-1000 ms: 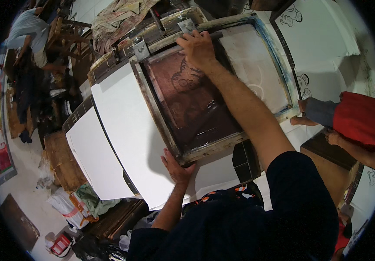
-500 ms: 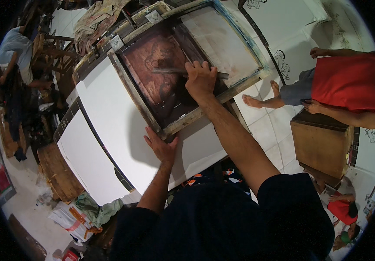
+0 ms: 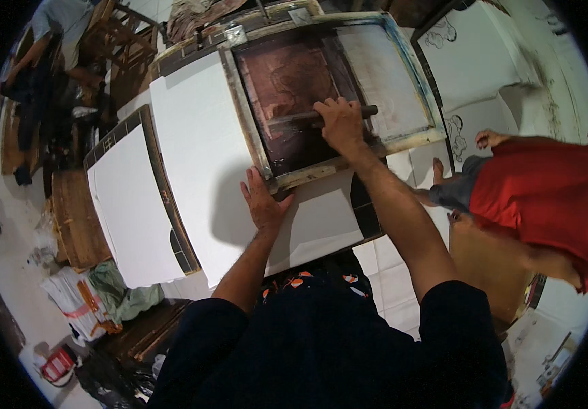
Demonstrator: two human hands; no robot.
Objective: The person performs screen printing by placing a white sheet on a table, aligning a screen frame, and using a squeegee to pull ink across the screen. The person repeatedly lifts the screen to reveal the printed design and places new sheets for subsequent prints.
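My right hand (image 3: 341, 125) grips a squeegee (image 3: 370, 110), its blade resting on the dark, wet ink of a wooden-framed printing screen (image 3: 244, 102). Under the ink the mesh looks reddish brown with a faint line design; its right part is pale. My left hand (image 3: 265, 202) touches the screen's near left corner, fingers spread along the outer side and thumb by the near edge. Beneath the screen lies a white sheet of cloth (image 3: 192, 143) over a board, with a shadow beside my left hand.
Another cloth-covered board (image 3: 127, 204) stands to the left. Metal clamps (image 3: 235, 35) hold the screen's far edge. A person in a red top (image 3: 533, 198) stands at the right by a wooden box (image 3: 485, 273). Another person (image 3: 62, 27) is at the far left. Bundled cloths (image 3: 79, 303) lie lower left.
My right hand has drawn the squeegee nearer to the screen's near edge. My left hand stays at the corner. The whole view has turned somewhat, and the person in red has shifted an arm.
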